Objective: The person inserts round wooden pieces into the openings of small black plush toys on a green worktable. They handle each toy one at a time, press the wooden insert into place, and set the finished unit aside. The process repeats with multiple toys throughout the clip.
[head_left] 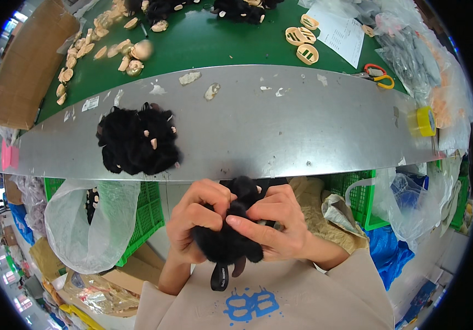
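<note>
Close to my body, just off the near edge of the metal worktop, I hold a small black plush toy (pixel 220 242) in both hands. My left hand (pixel 195 220) has its fingers curled and pinching the fur on one side. On the other side, my right hand (pixel 280 223) grips the plush with its thumb laid across the front. A black fabric tag (pixel 220 277) and a short brown piece hang from its lower end. What lies between my fingertips is hidden. To the left on the worktop rests a heap of black plush toys (pixel 137 140) with small pale bits on them.
The grey metal worktop (pixel 236 126) spans the front. Beyond it, a green surface (pixel 209 44) bears beige plastic shells (pixel 123 48), slotted oval parts (pixel 307 53), paper (pixel 338 36) and scissors (pixel 379 77). Yellow tape (pixel 426 121) stands at right. Below are green crates (pixel 145 214) and a plastic bag (pixel 88 231).
</note>
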